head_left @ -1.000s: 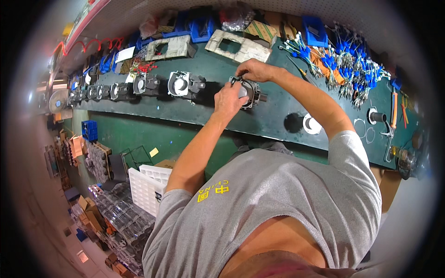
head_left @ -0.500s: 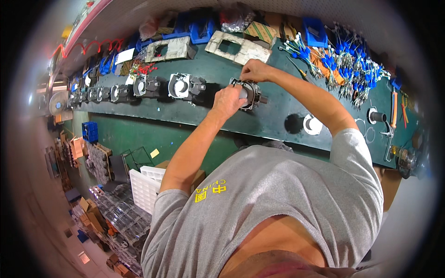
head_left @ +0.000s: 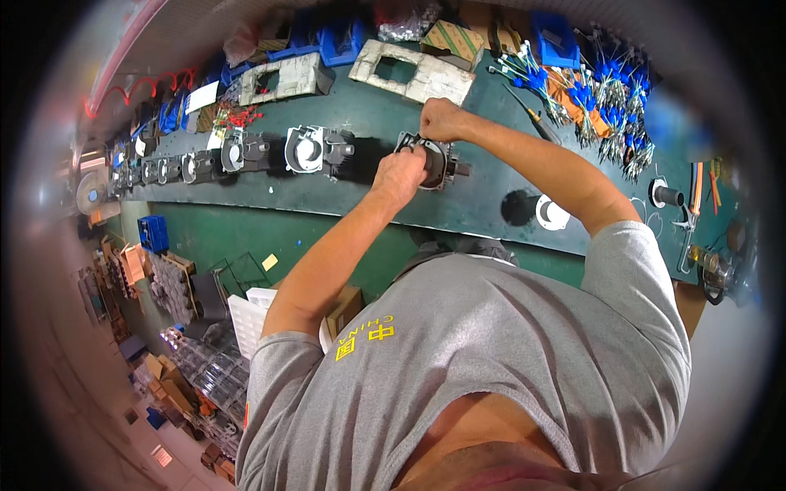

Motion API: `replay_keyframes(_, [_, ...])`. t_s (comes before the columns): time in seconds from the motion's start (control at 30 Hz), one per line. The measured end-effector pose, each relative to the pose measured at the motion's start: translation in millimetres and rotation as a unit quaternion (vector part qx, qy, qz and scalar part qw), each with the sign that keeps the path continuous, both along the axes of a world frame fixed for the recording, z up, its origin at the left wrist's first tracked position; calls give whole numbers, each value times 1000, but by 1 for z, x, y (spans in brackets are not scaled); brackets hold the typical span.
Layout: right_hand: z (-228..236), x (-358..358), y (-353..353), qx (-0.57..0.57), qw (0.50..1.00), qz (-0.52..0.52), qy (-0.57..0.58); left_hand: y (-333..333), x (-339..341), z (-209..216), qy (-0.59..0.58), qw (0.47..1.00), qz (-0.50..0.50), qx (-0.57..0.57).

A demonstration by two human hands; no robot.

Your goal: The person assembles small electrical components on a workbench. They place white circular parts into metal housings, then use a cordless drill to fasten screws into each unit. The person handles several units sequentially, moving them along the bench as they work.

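Note:
A grey metal motor housing with a round opening and a short shaft-like end pointing right lies on the green workbench. My left hand is at its left side, fingers closed over the rim of the opening. At the housing's far edge my right hand is curled into a tight pinch; whatever its fingertips hold is hidden. Left of my hands stands a similar housing with a pale round opening, the nearest in a row of several. A white round flange part lies to the right.
Bundles of blue-and-white wires are heaped at the far right, a screwdriver beside them. Pale taped boxes with cutouts and blue bins line the back. A black-and-white flanged tube stands far right.
My right hand's fingers have curled in more tightly at the housing's far edge. The pale area in the opening by my left fingers now looks dark. The whole view has shifted slightly.

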State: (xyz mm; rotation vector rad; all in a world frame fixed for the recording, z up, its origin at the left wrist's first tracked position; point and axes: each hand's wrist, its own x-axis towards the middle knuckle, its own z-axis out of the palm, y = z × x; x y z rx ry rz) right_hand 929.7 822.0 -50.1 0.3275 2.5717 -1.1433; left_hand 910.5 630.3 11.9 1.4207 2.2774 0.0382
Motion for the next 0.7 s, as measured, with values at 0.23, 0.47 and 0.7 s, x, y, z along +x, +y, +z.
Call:
replay_keyframes(0.23, [5,0,-3,5,999,7,-46,1,2,-13,11,1000,-20,-5])
replay_keyframes(0.47, [22,7,-7,30,999,26,-23,-1,6,-9,16,1000,-2,-12])
replay_keyframes(0.7, [32,42,-26,-4,951,-126,283,-7,1,12,13,998,20,60])
